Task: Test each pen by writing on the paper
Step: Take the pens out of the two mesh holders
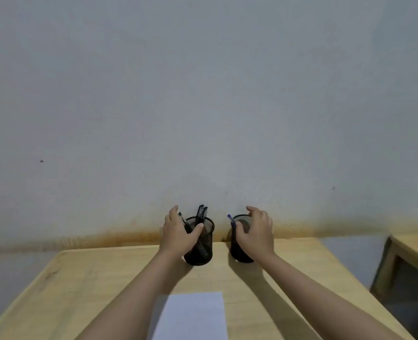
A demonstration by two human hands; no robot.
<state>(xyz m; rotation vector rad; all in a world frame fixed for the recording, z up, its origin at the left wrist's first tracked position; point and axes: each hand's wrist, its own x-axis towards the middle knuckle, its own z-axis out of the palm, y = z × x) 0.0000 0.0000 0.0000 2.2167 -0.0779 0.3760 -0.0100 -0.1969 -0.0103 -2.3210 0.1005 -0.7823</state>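
Head view, down over table (104, 278)

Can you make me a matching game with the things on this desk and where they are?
Things:
1. white sheet of paper
2. black mesh pen cup with several dark pens
3. black mesh pen cup with one blue-capped pen
4. second wooden table

Places:
A. at the left hand
B. far right edge of view
C. nearest, between the arms
D. at the right hand

Pairs: 1-C, 2-A, 3-D, 4-B
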